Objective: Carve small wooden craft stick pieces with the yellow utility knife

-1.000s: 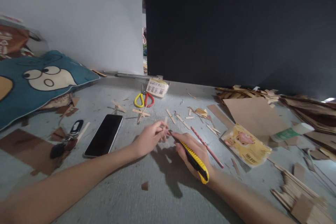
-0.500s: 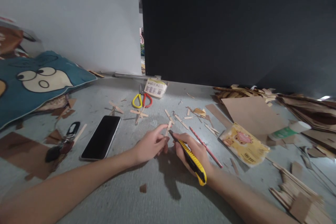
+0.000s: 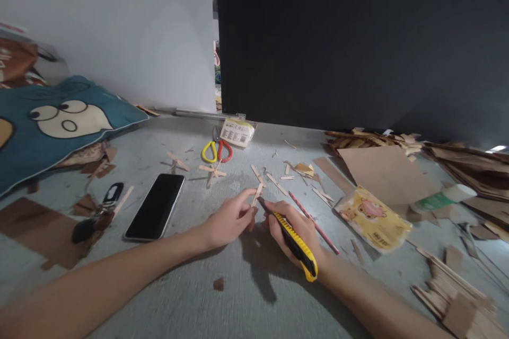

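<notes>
Near the middle of the table, my left hand (image 3: 230,221) pinches a short wooden craft stick (image 3: 258,192) between thumb and fingers. My right hand (image 3: 296,228) is wrapped round a yellow and black utility knife (image 3: 295,241), its tip end at the craft stick; whether the blade touches the wood I cannot tell. Beyond the hands lie loose craft sticks (image 3: 276,184) and a crossed bundle of sticks (image 3: 213,170). A red patterned pencil (image 3: 314,222) rests just right of my right hand.
Left of my hands are a phone (image 3: 156,206) and keys (image 3: 97,217). Scissors (image 3: 217,151) and a tissue pack (image 3: 237,132) lie at the back. On the right are a yellow packet (image 3: 371,218), a glue stick (image 3: 443,197), cardboard (image 3: 384,172) and scraps. A blue cushion (image 3: 71,127) sits far left.
The whole view has shifted slightly. Both hands keep nearly the same pose, with the knife tip still at the craft stick.
</notes>
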Demonstrator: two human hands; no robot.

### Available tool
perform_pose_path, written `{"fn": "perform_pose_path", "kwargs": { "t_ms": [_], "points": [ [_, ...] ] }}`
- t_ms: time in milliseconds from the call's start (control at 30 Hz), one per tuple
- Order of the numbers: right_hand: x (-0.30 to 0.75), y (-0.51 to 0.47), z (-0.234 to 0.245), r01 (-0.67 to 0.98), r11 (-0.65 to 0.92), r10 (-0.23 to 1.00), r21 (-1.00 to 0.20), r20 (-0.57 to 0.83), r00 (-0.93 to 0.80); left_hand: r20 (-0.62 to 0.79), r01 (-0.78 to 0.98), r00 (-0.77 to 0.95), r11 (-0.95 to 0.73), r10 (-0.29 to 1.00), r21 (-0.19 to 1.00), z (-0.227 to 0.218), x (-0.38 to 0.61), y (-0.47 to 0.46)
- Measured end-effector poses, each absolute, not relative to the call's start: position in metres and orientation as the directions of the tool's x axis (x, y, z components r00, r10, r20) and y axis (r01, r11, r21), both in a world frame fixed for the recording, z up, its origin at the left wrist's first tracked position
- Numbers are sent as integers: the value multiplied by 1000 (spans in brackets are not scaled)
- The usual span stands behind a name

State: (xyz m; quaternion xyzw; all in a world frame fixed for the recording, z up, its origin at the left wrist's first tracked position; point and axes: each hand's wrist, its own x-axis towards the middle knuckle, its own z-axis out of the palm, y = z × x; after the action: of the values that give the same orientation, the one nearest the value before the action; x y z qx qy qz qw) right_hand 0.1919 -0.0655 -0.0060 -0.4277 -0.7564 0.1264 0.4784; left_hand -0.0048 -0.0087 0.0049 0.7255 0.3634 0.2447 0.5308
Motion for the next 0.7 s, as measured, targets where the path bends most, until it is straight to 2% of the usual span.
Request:
{"fn": "perform_pose_path", "kwargs": {
  "t_ms": [433,700],
  "points": [
    [194,-63,-5,548,640,725,-538,659,-201,-24,298,617,-205,787,932,5,-6,-9],
    [191,-62,-7,506,638,732,-581,661,-165,7,313,613,-251,790,916,7,-4,-11]
  ]
}}
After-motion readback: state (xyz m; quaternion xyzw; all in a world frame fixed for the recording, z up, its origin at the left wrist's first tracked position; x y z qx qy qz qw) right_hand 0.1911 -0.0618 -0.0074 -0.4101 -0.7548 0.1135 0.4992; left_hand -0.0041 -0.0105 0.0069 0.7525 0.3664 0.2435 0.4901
